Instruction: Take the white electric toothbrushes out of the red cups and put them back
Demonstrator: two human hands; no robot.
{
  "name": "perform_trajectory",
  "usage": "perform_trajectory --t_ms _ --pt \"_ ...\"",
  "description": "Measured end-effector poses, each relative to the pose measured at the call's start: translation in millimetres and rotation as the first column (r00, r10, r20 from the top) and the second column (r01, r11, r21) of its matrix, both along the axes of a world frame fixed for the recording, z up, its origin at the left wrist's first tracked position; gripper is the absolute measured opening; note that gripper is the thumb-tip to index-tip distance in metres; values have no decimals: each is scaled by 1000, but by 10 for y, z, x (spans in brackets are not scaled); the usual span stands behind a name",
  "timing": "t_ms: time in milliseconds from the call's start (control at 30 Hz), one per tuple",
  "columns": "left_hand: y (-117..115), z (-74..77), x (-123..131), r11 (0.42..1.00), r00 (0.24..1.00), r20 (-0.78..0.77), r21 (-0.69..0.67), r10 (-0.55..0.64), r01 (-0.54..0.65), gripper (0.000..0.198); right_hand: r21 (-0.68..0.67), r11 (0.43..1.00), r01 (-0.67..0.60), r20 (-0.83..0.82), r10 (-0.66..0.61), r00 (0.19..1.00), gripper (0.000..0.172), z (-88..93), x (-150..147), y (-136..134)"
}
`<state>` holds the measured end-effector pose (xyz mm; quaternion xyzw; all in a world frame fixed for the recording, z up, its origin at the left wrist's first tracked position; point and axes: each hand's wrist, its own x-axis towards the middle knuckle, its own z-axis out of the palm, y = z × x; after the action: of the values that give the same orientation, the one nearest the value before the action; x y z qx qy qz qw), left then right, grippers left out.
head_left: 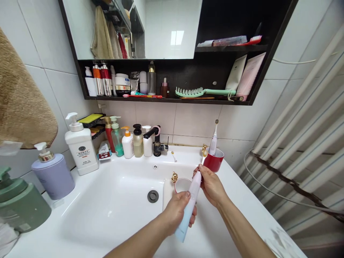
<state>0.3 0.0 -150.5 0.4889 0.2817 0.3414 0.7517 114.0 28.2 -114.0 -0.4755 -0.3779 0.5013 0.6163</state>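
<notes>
My left hand (pixel 177 208) is wrapped round the pale pink and blue handle of an electric toothbrush (pixel 192 200), tilted over the right side of the sink. My right hand (pixel 211 182) pinches the toothbrush's brush head (pixel 204 154) at its base, where it meets the handle. Behind the hands, a red cup (pixel 215 163) stands on the sink's rim with another electric toothbrush (pixel 214 141) upright in it. A loose brush head (pixel 174 156) lies on the ledge right of the faucet. Partly hidden by my left hand is a cup (pixel 182 185) with a gold ornament (pixel 174 177).
The white sink (pixel 113 193) has a black faucet (pixel 156 139) at its back. Several pump bottles (pixel 128 145) line the back left. Above hangs a dark cabinet (pixel 161 99) with a mirror and a green hairbrush (pixel 190 92). White pipes (pixel 295 107) run along the right.
</notes>
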Motion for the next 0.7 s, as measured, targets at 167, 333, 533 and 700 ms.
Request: perform_trajectory --t_ms 167,333,533,700 --pt "20 -28 3 995 996 -14 51 85 -84 39 14 999 -39 -28 39 999 27 15 -49 -29" --pt "42 -15 -23 999 997 -74 40 -21 24 32 37 997 64 -87 -61 994 25 -10 47 0" --pt "48 -39 -12 994 991 -134 105 3 11 28 51 999 -8 -46 10 999 27 -6 90 0" --pt "38 -60 5 993 990 -133 119 37 -21 27 49 999 -20 33 18 999 25 22 50 -25"
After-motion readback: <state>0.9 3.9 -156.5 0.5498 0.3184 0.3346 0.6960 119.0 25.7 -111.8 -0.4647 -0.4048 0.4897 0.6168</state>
